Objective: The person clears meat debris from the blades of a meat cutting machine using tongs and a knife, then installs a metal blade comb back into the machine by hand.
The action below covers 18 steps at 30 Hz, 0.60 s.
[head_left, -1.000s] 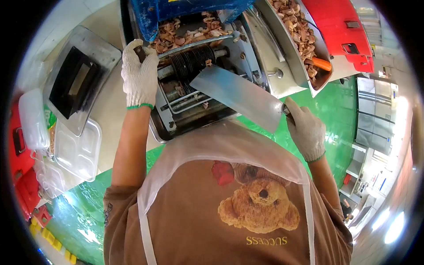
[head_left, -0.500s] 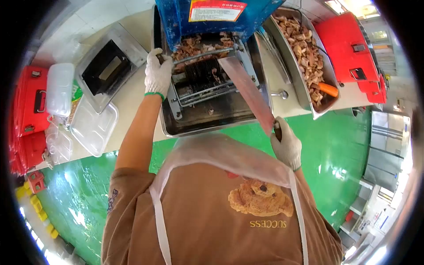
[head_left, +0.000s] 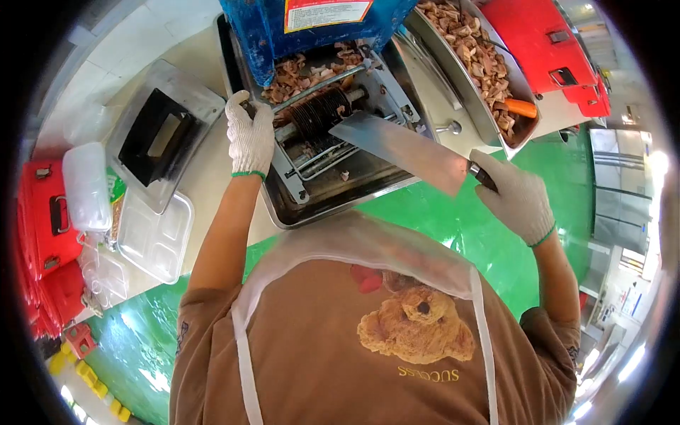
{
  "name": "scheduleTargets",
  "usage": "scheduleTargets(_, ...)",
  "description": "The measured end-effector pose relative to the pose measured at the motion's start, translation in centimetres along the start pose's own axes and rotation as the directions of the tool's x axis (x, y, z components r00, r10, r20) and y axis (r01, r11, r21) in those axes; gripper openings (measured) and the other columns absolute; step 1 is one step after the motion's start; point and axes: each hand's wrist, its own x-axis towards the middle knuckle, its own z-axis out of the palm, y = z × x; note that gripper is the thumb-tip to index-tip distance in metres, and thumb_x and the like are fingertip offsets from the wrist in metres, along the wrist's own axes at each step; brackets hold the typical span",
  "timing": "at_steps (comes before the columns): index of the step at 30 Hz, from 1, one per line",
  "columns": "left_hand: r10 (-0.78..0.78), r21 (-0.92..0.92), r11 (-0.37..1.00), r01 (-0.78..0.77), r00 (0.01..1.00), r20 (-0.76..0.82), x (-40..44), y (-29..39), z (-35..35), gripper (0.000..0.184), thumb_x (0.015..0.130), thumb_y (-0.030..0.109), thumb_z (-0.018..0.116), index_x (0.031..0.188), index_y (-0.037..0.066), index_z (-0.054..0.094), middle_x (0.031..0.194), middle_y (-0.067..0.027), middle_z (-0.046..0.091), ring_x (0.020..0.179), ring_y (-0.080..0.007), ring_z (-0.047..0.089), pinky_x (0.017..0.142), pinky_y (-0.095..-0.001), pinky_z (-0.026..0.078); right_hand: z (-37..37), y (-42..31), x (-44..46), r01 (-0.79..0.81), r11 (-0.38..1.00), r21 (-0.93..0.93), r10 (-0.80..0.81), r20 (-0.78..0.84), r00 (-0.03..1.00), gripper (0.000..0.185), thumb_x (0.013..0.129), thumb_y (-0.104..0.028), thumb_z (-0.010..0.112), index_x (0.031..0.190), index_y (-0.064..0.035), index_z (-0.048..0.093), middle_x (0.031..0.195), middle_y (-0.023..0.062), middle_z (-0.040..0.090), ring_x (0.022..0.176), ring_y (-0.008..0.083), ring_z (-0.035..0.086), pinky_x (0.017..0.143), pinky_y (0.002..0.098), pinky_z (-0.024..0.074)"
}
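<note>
My gloved right hand (head_left: 520, 200) is closed round the dark handle of a broad cleaver (head_left: 404, 151). The blade's far end lies at the ridged black roller (head_left: 319, 115) of the blue machine (head_left: 322, 39). My gloved left hand (head_left: 250, 134) is wrapped round a dark knob or handle at the left end of the roller frame, most of it hidden by the fingers. Brown meat pieces (head_left: 290, 79) lie behind the roller, and a small scrap sits on the metal tray (head_left: 333, 202) beneath.
At the right, a long metal bin (head_left: 453, 92) holds many meat pieces and an orange-handled tool (head_left: 520, 108), near a red case (head_left: 535, 42). Leftward are a metal hopper cover (head_left: 202, 106), clear plastic containers (head_left: 156, 234) and another red case (head_left: 49, 216).
The view has shifted. My right hand with the cleaver has moved out to the right, and the blade lies at a flatter angle than half a second ago. My left hand keeps its hold.
</note>
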Motion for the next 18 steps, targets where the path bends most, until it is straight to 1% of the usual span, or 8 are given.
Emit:
scheduleTargets(2, 0.042, -0.011, 0.999, -0.042, 0.999, 0.008, 0.2, -0.9, 0.1, 0.049, 0.093, 0.029, 0.058, 0.135, 0.008, 0.047, 0.117, -0.0192, 0.062, 0.106, -0.0287, 0.06, 0.095, -0.0402, 0.045, -0.3, -0.6, 0.3, 0.023, 0.999, -0.046, -0.024, -0.015, 1.0, 0.037, 0.084, -0.022, 0.063, 0.121, -0.0198, 0.056, 0.086, 0.0132, 0.066, 0.079, 0.0353, 0.066, 0.066, 0.046, 0.0532)
scheduleTargets(3, 0.065, -0.016, 0.998, -0.065, 0.998, 0.012, 0.4, -1.2, 0.1, 0.049, 0.094, 0.031, 0.057, 0.136, 0.008, 0.046, 0.119, -0.0218, 0.061, 0.108, -0.0319, 0.06, 0.097, -0.0421, 0.044, -0.5, -0.9, 0.6, 0.025, 0.999, -0.034, -0.025, -0.008, 1.0, 0.038, 0.084, -0.022, 0.063, 0.121, -0.0202, 0.057, 0.086, 0.0129, 0.066, 0.079, 0.0349, 0.066, 0.066, 0.0457, 0.0532)
scheduleTargets(6, 0.046, -0.112, 0.993, -0.04, 0.998, 0.053, -0.3, -0.3, -0.3, 0.046, 0.094, 0.027, 0.058, 0.134, 0.007, 0.047, 0.119, -0.0223, 0.06, 0.108, -0.0318, 0.06, 0.097, -0.0436, 0.044, -0.4, -1.5, 1.5, 0.049, 0.999, -0.014, -0.048, 0.007, 0.999, 0.039, 0.084, -0.021, 0.064, 0.123, -0.0218, 0.058, 0.085, 0.0118, 0.066, 0.079, 0.0339, 0.067, 0.065, 0.0447, 0.0534)
scheduleTargets(8, 0.156, -0.081, 0.985, -0.155, 0.988, 0.007, 0.2, -1.8, 0.3, 0.044, 0.093, 0.022, 0.059, 0.132, 0.006, 0.047, 0.117, -0.0211, 0.06, 0.105, -0.0305, 0.06, 0.095, -0.0431, 0.045, -0.1, -1.5, 2.3, 0.098, 0.994, -0.036, -0.098, 0.0, 0.995, 0.04, 0.084, -0.02, 0.064, 0.123, -0.0229, 0.058, 0.085, 0.011, 0.066, 0.079, 0.0335, 0.067, 0.065, 0.044, 0.0534)
scheduleTargets(9, 0.214, -0.065, 0.974, -0.215, 0.977, -0.019, 0.5, -2.4, 0.6, 0.043, 0.093, 0.02, 0.06, 0.132, 0.006, 0.047, 0.117, -0.0205, 0.06, 0.104, -0.0298, 0.059, 0.095, -0.0428, 0.045, -0.3, -1.6, 2.7, 0.093, 0.995, -0.045, -0.093, 0.008, 0.996, 0.04, 0.084, -0.02, 0.064, 0.124, -0.0232, 0.058, 0.085, 0.0108, 0.066, 0.079, 0.0334, 0.067, 0.065, 0.0439, 0.0534)
scheduleTargets(12, 0.146, -0.117, 0.983, -0.143, 0.989, 0.015, 0.2, -1.6, 0.3, 0.041, 0.093, 0.016, 0.061, 0.13, 0.005, 0.048, 0.114, -0.0188, 0.06, 0.101, -0.0283, 0.059, 0.093, -0.0409, 0.046, -0.7, -2.0, 3.8, 0.088, 0.993, -0.074, -0.086, 0.028, 0.996, 0.04, 0.084, -0.02, 0.064, 0.124, -0.0241, 0.058, 0.086, 0.0108, 0.066, 0.077, 0.0336, 0.067, 0.064, 0.0439, 0.0533)
scheduleTargets(15, 0.19, -0.175, 0.967, -0.186, 0.982, 0.004, 0.2, -1.8, 0.3, 0.04, 0.093, 0.013, 0.062, 0.13, 0.004, 0.049, 0.11, -0.0168, 0.059, 0.098, -0.0263, 0.058, 0.091, -0.0392, 0.046, -0.6, -2.0, 4.1, 0.08, 0.989, -0.122, -0.077, 0.034, 0.997, 0.04, 0.085, -0.02, 0.064, 0.124, -0.0244, 0.058, 0.085, 0.0113, 0.066, 0.075, 0.0341, 0.066, 0.062, 0.0443, 0.0531)
scheduleTargets(18, 0.161, -0.201, 0.967, -0.155, 0.987, 0.013, 0.0, -1.4, 0.2, 0.04, 0.092, 0.012, 0.062, 0.129, 0.004, 0.049, 0.106, -0.0155, 0.058, 0.097, -0.0244, 0.058, 0.091, -0.038, 0.046, 0.5, -2.0, 3.7, 0.038, 0.988, -0.149, -0.034, 0.032, 0.999, 0.038, 0.086, -0.022, 0.064, 0.123, -0.0244, 0.057, 0.084, 0.0113, 0.066, 0.074, 0.0338, 0.067, 0.061, 0.0447, 0.053)
